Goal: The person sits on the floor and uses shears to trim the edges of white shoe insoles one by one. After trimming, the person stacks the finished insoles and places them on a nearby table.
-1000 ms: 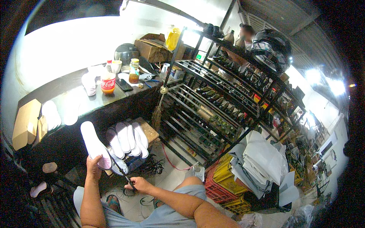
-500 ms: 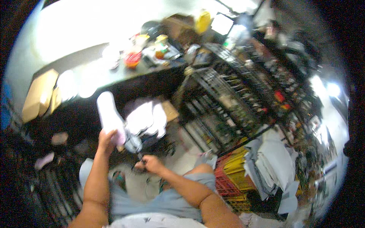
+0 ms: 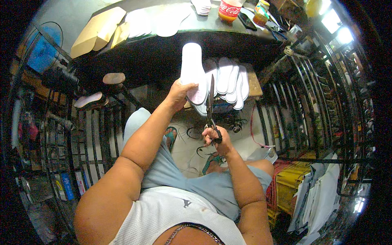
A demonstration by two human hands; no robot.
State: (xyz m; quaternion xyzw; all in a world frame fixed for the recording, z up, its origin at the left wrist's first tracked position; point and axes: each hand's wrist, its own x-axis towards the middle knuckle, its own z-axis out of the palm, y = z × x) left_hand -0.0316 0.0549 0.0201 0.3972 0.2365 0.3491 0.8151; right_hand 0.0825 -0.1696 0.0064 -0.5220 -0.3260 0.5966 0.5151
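Note:
My left hand (image 3: 179,94) pinches a white shoe insole (image 3: 192,59) near its lower end, thumb on top, and the insole points away from me. A pair of scissors (image 3: 210,102) with dark handles is in my right hand (image 3: 218,141), fingers in the loops. Its blades point away from me, just right of the insole's edge; whether they touch it I cannot tell. Behind the blades, several white insoles with dark edges (image 3: 232,79) lie overlapping on a low support. Thin dark trimmings (image 3: 234,124) are scattered on the floor below.
A dark table (image 3: 228,32) stands ahead, bearing a cardboard box (image 3: 98,30), more white insoles (image 3: 173,22), a red-labelled cup (image 3: 230,11) and a jar (image 3: 260,14). Metal racks (image 3: 302,98) flank me. Yellow and red crates (image 3: 288,183) and folded sheets (image 3: 316,196) sit at my right.
The view has swung and levelled, bringing the hands further right in the picture. Both hands keep hold of insole and scissors; the blades, blurred before, now show clearly beside the insole.

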